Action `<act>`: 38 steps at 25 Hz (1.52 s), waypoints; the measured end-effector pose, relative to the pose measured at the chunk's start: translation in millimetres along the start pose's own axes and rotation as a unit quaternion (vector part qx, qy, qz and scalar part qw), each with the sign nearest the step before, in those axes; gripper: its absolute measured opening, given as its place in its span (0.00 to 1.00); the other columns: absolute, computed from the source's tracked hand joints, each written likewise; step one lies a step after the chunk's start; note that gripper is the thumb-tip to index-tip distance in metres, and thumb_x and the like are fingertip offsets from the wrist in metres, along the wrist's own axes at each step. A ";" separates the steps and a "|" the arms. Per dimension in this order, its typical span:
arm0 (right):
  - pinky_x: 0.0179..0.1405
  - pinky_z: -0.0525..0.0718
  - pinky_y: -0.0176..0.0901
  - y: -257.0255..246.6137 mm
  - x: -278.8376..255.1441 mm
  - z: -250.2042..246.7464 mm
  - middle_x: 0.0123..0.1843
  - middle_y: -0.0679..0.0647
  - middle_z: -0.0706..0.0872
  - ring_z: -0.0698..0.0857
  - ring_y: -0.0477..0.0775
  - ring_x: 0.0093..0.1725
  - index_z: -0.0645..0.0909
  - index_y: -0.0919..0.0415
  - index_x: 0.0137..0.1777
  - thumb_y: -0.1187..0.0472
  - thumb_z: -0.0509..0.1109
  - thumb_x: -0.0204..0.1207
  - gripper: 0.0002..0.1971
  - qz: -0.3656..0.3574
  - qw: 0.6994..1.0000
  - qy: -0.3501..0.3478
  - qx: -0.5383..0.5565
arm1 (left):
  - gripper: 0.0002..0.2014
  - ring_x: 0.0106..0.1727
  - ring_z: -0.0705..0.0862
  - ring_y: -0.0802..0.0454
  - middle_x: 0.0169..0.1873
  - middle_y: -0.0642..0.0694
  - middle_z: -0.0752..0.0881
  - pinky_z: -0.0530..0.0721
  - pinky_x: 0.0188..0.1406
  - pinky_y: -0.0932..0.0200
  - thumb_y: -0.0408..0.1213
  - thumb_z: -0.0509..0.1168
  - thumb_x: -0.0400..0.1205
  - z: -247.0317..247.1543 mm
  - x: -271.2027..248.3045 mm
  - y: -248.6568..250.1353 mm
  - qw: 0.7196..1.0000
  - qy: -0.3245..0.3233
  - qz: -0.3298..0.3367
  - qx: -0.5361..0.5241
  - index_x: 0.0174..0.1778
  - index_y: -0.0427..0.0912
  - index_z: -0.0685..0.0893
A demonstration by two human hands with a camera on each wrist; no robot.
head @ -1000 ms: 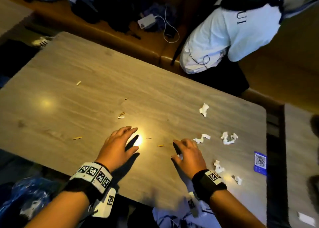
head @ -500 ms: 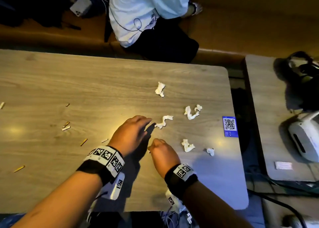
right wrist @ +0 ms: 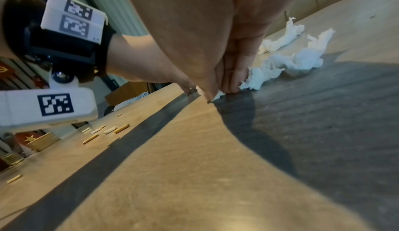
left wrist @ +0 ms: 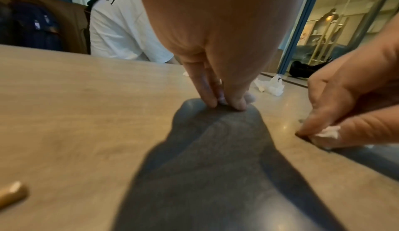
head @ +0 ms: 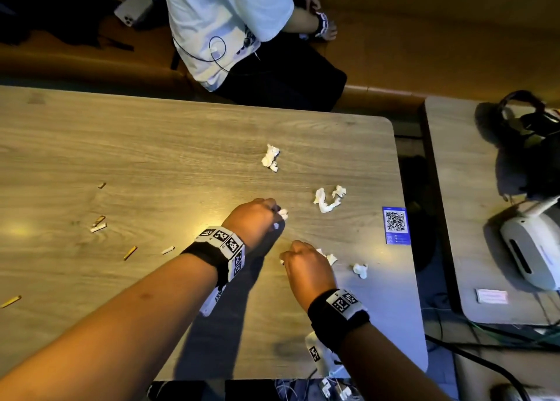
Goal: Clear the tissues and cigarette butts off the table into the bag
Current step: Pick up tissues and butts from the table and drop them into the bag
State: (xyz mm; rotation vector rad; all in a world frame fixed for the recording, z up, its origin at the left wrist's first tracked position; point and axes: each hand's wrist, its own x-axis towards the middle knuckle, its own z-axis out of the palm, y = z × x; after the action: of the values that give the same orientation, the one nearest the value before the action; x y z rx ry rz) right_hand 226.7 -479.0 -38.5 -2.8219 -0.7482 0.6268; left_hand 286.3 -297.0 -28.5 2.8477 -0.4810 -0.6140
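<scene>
Tissues lie scattered over the right half of the wooden table [head: 151,146]: a curled strip [head: 328,200] bent like a hook, a crumpled wad [head: 270,157] farther off, a small ball [head: 360,270] near the edge. Cigarette butts [head: 130,252] (short tan and white sticks) lie at mixed angles to the left. The left hand [head: 254,218] pinches a white tissue scrap [head: 283,213] between thumb and fingertips pressed to the table. The right hand [head: 306,264] pinches another torn tissue [right wrist: 257,76], fingers closed narrowly on it.
</scene>
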 end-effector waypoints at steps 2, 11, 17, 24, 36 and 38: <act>0.31 0.85 0.43 -1.2 -0.1 -2.0 0.38 0.54 0.84 0.87 0.59 0.39 0.90 0.54 0.40 0.66 0.79 0.61 0.09 0.004 1.000 0.003 0.012 | 0.12 0.60 0.84 0.43 0.56 0.45 0.84 0.81 0.49 0.56 0.46 0.65 0.83 8.9 -5.3 -3.8 0.999 0.009 -0.020 -0.033 0.59 0.50 0.88; 0.42 0.74 0.43 -30.7 22.3 -18.2 0.46 0.55 0.84 0.84 0.59 0.46 0.89 0.55 0.44 0.60 0.67 0.78 0.09 0.028 0.998 0.009 0.064 | 0.09 0.53 0.86 0.47 0.52 0.49 0.89 0.85 0.50 0.54 0.48 0.72 0.77 29.7 -66.0 -19.5 0.970 0.055 -0.137 -0.193 0.50 0.51 0.89; 0.43 0.72 0.31 -109.0 45.9 -24.1 0.41 0.49 0.88 0.85 0.49 0.43 0.92 0.55 0.46 0.66 0.76 0.72 0.07 -0.029 0.982 0.074 0.171 | 0.09 0.34 0.85 0.55 0.30 0.53 0.87 0.84 0.38 0.53 0.50 0.74 0.76 28.2 -167.5 -57.6 0.866 0.217 -0.224 -0.390 0.46 0.54 0.83; 0.51 0.82 0.35 -281.4 77.2 -13.0 0.42 0.46 0.86 0.86 0.45 0.43 0.93 0.57 0.45 0.72 0.76 0.71 0.10 -0.138 0.962 0.018 0.236 | 0.11 0.43 0.90 0.59 0.40 0.54 0.93 0.88 0.48 0.53 0.51 0.68 0.80 40.0 -308.9 -149.7 0.759 0.347 -0.304 -0.459 0.54 0.54 0.89; 0.52 0.81 0.24 -563.3 17.4 106.6 0.48 0.41 0.86 0.84 0.34 0.52 0.91 0.57 0.49 0.75 0.73 0.73 0.13 -0.352 0.902 -0.181 0.172 | 0.24 0.33 0.87 0.61 0.29 0.56 0.89 0.86 0.40 0.51 0.66 0.60 0.75 248.5 -616.3 -178.5 0.497 0.417 -0.610 -0.455 0.36 0.49 0.88; 0.53 0.81 0.26 -596.0 4.3 150.7 0.48 0.42 0.85 0.86 0.37 0.50 0.91 0.56 0.50 0.73 0.73 0.74 0.12 -0.402 0.878 -0.228 0.128 | 0.26 0.31 0.87 0.60 0.27 0.54 0.88 0.86 0.37 0.50 0.67 0.59 0.75 300.4 -645.8 -177.3 0.436 0.402 -0.666 -0.452 0.35 0.47 0.86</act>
State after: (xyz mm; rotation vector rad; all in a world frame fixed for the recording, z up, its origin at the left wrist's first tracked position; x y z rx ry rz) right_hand -96.3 43.9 -26.2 -1.8535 -1.6319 1.1072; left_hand -350.5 59.9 -104.8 1.4349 1.7700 0.4039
